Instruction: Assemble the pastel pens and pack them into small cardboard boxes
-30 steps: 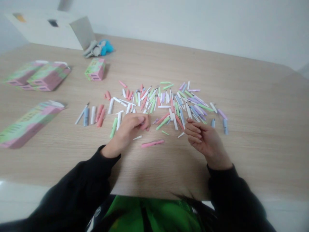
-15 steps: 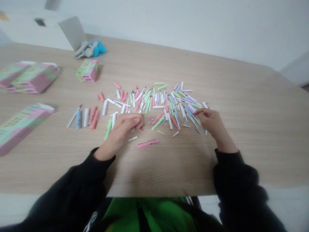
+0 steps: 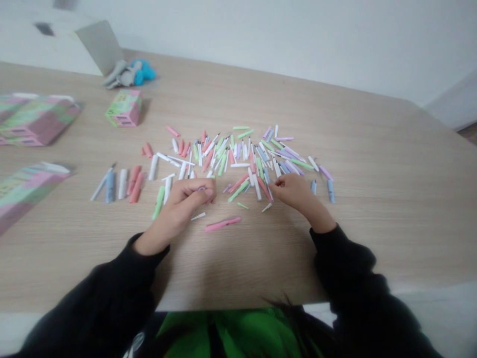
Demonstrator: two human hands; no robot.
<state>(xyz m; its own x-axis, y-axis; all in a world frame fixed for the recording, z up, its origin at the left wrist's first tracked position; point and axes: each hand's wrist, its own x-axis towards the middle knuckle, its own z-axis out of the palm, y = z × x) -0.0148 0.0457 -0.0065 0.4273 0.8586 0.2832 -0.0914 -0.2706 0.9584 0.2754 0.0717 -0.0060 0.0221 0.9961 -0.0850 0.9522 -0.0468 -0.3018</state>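
My left hand point(image 3: 192, 199) is closed in a loose fist above the left side of a spread of pen parts. A small purple bit shows at its thumb, but what it belongs to is hidden. My right hand point(image 3: 294, 195) has its fingertips pinched together at the pile's right part, close to a red pen piece point(image 3: 264, 188); whatever is between them cannot be made out. Between and beyond both hands lie many pen barrels, caps and thin tips in white, green, red, purple and blue. A pink pen point(image 3: 223, 223) lies in front, with a small white tip point(image 3: 267, 207) nearby.
Blue, white and red pen pieces point(image 3: 122, 184) form a row at left. Pink-and-green cartons point(image 3: 40, 122) stand farther left, with a smaller box point(image 3: 124, 108) behind the row. A grey and blue soft item point(image 3: 128, 73) sits beside a white box at the back.
My right hand has moved left and slightly nearer, from the pile's right end to its middle right, uncovering blue and purple pieces. My left hand stays closed. The view has shifted slightly.
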